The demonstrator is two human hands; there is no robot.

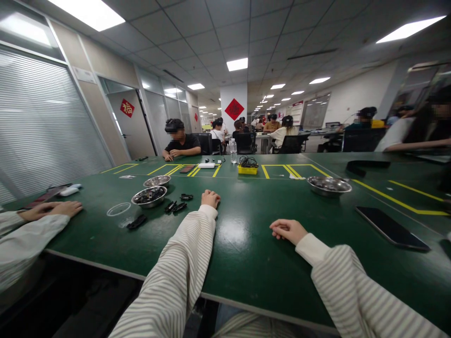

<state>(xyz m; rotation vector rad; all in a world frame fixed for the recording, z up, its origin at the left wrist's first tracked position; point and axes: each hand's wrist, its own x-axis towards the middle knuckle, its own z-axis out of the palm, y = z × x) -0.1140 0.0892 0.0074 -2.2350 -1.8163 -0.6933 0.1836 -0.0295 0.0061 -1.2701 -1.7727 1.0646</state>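
My left hand rests on the green table with its fingers curled down; whatever may be inside it is hidden. Just left of it lie several small black plastic parts. A longer black piece lies nearer the front edge, beside a clear plastic cup or lid. Metal bowls stand behind these, the front bowl holding black parts. My right hand hovers over or rests on the table, fingers loosely closed, and no object shows in it. A dark phone lies to its right.
Farther back are a second bowl, a bottle, a yellow box with black cables and a metal bowl at right. A neighbour's hands rest at far left. A person sits opposite.
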